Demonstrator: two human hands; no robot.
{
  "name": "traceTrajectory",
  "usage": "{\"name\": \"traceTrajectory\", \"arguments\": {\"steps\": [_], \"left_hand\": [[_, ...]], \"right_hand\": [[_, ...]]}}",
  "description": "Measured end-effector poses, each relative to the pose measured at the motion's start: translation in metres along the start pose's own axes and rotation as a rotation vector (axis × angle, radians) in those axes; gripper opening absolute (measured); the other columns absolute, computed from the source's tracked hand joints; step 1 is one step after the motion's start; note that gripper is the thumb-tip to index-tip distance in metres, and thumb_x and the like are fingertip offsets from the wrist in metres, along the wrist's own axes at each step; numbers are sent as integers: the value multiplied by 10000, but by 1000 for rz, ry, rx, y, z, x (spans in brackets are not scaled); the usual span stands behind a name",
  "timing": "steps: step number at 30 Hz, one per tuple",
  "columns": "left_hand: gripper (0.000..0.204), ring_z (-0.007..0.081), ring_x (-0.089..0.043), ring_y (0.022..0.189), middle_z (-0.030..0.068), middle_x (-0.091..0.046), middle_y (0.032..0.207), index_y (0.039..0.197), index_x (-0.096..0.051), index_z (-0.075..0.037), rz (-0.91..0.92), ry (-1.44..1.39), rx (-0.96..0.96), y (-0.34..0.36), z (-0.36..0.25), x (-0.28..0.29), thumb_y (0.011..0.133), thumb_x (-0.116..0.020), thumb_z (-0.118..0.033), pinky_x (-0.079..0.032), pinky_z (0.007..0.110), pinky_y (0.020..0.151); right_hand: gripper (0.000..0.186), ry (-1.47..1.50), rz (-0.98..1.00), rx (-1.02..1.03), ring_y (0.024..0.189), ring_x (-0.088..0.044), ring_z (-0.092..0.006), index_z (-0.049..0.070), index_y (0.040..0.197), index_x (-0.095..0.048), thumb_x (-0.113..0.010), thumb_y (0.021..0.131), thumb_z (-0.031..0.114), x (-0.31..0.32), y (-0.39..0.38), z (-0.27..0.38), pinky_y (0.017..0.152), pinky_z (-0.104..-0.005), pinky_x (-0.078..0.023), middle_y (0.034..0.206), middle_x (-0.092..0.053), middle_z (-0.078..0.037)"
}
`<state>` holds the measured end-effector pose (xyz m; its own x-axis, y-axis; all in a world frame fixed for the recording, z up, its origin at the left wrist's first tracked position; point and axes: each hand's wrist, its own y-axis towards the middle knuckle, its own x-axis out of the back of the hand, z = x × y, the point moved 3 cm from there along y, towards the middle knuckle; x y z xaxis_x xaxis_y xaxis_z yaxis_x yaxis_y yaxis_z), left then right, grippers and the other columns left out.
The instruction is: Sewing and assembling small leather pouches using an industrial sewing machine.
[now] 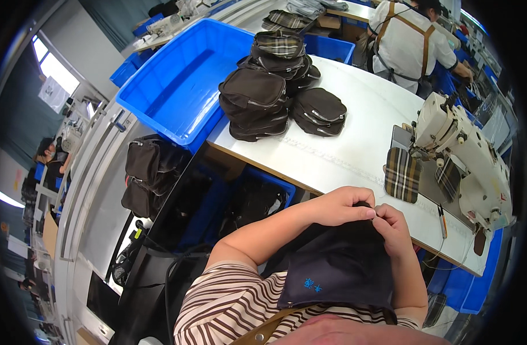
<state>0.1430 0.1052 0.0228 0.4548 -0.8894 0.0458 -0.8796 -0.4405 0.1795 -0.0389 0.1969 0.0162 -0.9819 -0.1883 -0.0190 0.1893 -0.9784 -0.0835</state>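
Note:
My left hand (pixel 349 206) and my right hand (pixel 393 229) meet over my lap, just off the front edge of the white sewing table (pixel 355 144). Both are closed, thumbs against fingers, on a small dark piece of fabric (pixel 363 204) that is mostly hidden by them. Dark cloth hangs below them, and where the piece ends and my navy apron (pixel 341 273) begins I cannot tell. Beyond my hands a plaid fabric panel (pixel 402 175) lies on the table beside the sewing machine (pixel 462 149). Another plaid piece (pixel 447 178) rests under the machine's arm.
Stacked dark zippered bags (pixel 253 98) and a lower pile (pixel 319 112) stand on the table. Left of them is a large blue bin (pixel 186 86). More dark bags (pixel 151 172) sit lower left. A thin orange-handled tool (pixel 443 223) lies at right. A co-worker (pixel 410 43) sits beyond.

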Motion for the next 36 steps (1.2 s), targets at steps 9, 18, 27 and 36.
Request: {"name": "traceTrajectory", "arguments": {"steps": [9,18,27,36], "left_hand": [[176,34,-456,821,-72,-557,911,1001,-604,-68,-108,-362,-48,-10,21,16,1058,-625,-233,-403,229,726],[464,411,-664,741,166,-671,729,870,-677,-70,-289,619,132,3,9,-23,1031,-548,-485,-507,496,692],[390,380,-599,652,173,-630,706,782,-623,-41,-442,506,2,8,12,-27,1014,-633,-354,-475,419,611],[388,52,-443,695,-54,-517,703,753,-553,-60,-478,64,152,39,25,-1,1070,-607,-277,-412,268,626]], "right_hand": [[189,179,-78,39,766,-427,-27,88,882,-585,-726,969,179,2,-8,-30,705,-208,-348,840,-528,80],[170,-148,-133,130,792,-460,-48,21,1012,-621,-694,1008,174,-10,4,-10,713,-224,-388,869,-552,55],[158,4,-170,48,836,-426,-64,61,934,-567,-633,1027,170,-3,-22,-36,762,-255,-367,883,-504,44],[165,213,-152,55,786,-474,-33,68,944,-583,-667,1034,179,4,-5,-46,690,-233,-429,867,-547,56]]}}
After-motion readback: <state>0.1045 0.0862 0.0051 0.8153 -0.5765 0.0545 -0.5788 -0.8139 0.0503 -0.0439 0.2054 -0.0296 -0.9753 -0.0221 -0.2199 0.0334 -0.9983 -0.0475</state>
